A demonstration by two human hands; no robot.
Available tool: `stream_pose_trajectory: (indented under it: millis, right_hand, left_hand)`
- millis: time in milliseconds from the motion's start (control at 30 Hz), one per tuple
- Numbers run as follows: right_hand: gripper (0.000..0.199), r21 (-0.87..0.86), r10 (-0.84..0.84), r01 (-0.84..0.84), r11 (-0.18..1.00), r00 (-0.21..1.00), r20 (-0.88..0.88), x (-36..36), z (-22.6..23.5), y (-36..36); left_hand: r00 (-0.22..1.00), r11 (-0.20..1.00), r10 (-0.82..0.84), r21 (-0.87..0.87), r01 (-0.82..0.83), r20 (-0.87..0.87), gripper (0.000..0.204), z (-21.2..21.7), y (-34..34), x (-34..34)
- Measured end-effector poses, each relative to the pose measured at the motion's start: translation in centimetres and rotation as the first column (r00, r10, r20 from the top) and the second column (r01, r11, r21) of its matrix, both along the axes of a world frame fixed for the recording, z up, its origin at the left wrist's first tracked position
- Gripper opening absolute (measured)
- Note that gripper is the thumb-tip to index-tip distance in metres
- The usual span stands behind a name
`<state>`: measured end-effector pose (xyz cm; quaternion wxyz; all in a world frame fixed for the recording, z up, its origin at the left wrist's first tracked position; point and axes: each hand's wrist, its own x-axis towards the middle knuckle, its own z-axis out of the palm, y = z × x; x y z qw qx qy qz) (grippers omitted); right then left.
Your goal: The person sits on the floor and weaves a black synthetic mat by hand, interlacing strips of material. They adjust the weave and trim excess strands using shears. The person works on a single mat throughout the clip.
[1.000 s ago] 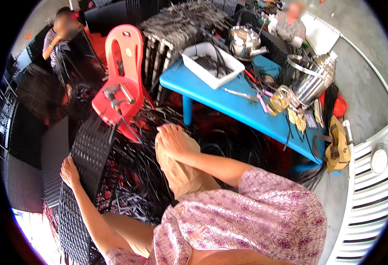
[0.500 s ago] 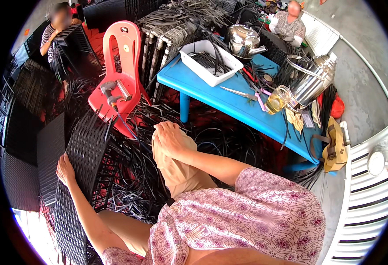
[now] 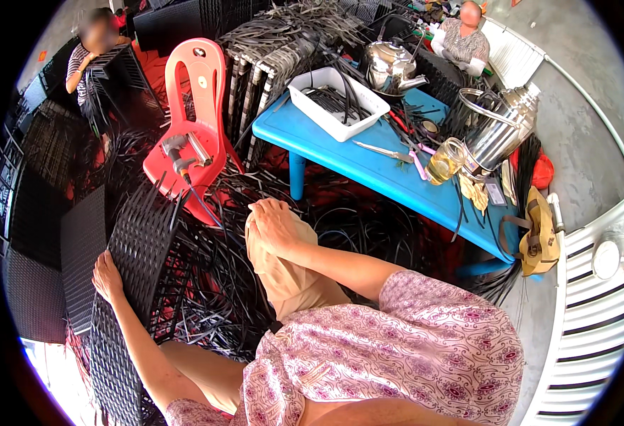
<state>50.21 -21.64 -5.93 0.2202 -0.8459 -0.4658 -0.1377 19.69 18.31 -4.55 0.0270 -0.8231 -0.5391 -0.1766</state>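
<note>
Left hand point(image 3: 107, 277): at the left of the frame, fingers extended along the left edge of the woven panel; whether they gripped it could not be told.
Woven panel point(image 3: 141, 245): lower left, black and tilted, touching the left hand and lying mostly to its right; the left forearm point(image 3: 141, 348) crossed over it, and loose strip ends point(image 3: 163, 186) fanned out at its top.
Red chair point(image 3: 204, 99): upper left, above those strip ends, with a grey power tool point(image 3: 177, 153) lying on its seat.
Right hand point(image 3: 271, 224): centre, open and laid over a knee point(image 3: 283, 277), well apart from the panel.
Blue table point(image 3: 326, 145): upper right of centre, beyond the right hand.
White tray point(image 3: 317, 121): at the table's left end, with black strips inside.
Scissors point(image 3: 390, 152): on the table, near a glass jar point(image 3: 445, 163) of yellowish liquid.
Tan bag point(image 3: 541, 241): at the right, beside the table's end.
</note>
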Motion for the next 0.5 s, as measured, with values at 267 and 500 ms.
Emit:
stream_pose_trajectory:
  millis: [267, 500]
  right_hand:
    - [0.043, -0.005, -0.004, 0.004, 1.0, 1.0, -0.027, -0.14, 0.18, 0.0]
    - [0.042, 0.024, -0.012, 0.011, 1.0, 0.999, 0.049, 0.09, -0.55, 0.09]
  left_hand:
    - [1.0, 1.0, 0.0, 0.003, 0.0, 0.003, 0.06, -0.17, 0.2, -0.13]
    - [1.0, 1.0, 0.001, -0.001, -0.001, -0.004, 0.058, -0.02, -0.04, 0.1]
